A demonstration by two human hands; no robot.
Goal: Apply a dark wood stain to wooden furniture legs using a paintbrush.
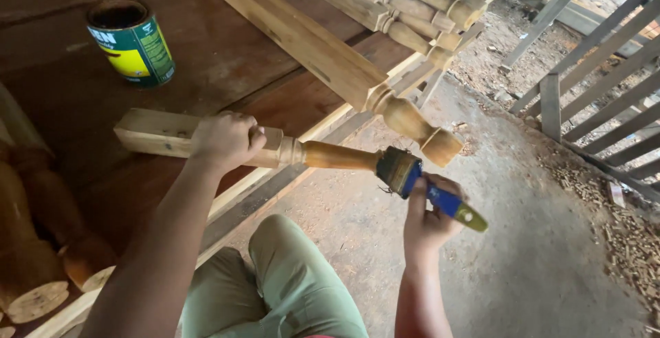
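My left hand (pixel 225 139) grips the square end of a turned wooden leg (pixel 330 155), which lies on the brown workbench (pixel 220 56) and sticks out past its edge. The rounded end of this leg looks darker and glossy. My right hand (pixel 427 217) holds a paintbrush (pixel 421 181) with a blue and yellow handle. Its bristles press against the tip of the leg. An open tin (pixel 130 41) with a green and yellow label stands at the back left of the bench.
Another long turned leg (pixel 323 56) lies diagonally on the bench, and several more (pixel 419 8) are stacked behind it. Darker finished legs (pixel 41 255) lie at the left. A slatted wooden railing (pixel 605 97) stands at the right. Wood chips litter the concrete floor.
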